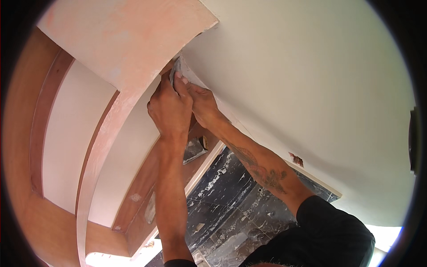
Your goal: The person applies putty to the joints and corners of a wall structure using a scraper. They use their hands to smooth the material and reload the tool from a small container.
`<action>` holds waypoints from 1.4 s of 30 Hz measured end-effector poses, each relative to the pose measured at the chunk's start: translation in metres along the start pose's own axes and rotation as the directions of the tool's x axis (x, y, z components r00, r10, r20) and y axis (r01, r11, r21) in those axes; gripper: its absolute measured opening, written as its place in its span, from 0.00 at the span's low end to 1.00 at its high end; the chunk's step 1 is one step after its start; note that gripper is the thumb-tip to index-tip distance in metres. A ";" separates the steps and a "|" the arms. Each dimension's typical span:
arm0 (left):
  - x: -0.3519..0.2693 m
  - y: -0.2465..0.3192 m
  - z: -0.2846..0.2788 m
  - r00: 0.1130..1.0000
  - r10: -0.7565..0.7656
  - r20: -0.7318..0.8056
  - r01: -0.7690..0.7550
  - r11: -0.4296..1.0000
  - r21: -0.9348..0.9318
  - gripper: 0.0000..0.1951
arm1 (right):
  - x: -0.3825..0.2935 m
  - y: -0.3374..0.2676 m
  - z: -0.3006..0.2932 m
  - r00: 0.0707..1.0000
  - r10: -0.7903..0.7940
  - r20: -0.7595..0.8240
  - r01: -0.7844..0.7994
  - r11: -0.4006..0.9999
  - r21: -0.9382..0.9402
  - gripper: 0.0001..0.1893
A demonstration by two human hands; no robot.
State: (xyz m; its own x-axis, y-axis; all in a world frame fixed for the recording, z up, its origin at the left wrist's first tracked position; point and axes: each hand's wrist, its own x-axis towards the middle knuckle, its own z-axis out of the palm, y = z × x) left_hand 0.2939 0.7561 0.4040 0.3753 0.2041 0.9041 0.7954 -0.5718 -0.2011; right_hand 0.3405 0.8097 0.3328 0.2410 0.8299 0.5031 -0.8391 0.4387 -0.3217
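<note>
Both of my hands are raised together at the inner corner where a pink painted panel (133, 43) meets the white wall (283, 83). Between the fingers is a thin, grey, crumpled piece of sheet material (176, 68), its exact kind unclear, with its upper end against the corner. My left hand (171, 103) pinches it from the left side. My right hand (201, 100) is just behind and to the right, its fingertips at the same piece; part of this hand is hidden by the left one.
Below the hands, a grey flat-bladed scraper or similar tool (195, 149) lies on a reddish-brown wooden ledge (203, 135). A curved pink strip (100, 160) runs down the left. Black, white-veined tiles (217, 177) lie below. The wall has a small chipped hole (296, 159).
</note>
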 end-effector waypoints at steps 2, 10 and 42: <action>0.002 -0.001 0.002 1.000 0.016 -0.024 -0.016 1.000 0.006 0.10 | 0.001 0.002 -0.002 1.000 -0.002 -0.003 0.002 1.000 -0.006 0.24; 0.007 0.007 0.006 0.998 -0.041 0.042 0.040 0.998 0.041 0.11 | 0.018 0.005 -0.013 0.965 0.162 0.206 -0.206 0.954 0.218 0.24; 0.006 -0.017 0.007 0.996 0.075 -0.038 -0.079 0.989 -0.124 0.12 | 0.010 0.027 0.015 0.999 -0.039 -0.034 0.046 0.968 0.248 0.21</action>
State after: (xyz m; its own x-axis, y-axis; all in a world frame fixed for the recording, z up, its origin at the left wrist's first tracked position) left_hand 0.2861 0.7724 0.4097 0.4157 0.1305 0.9001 0.6979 -0.6804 -0.2237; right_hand 0.3135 0.8248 0.3414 0.2900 0.8234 0.4877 -0.9218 0.3773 -0.0890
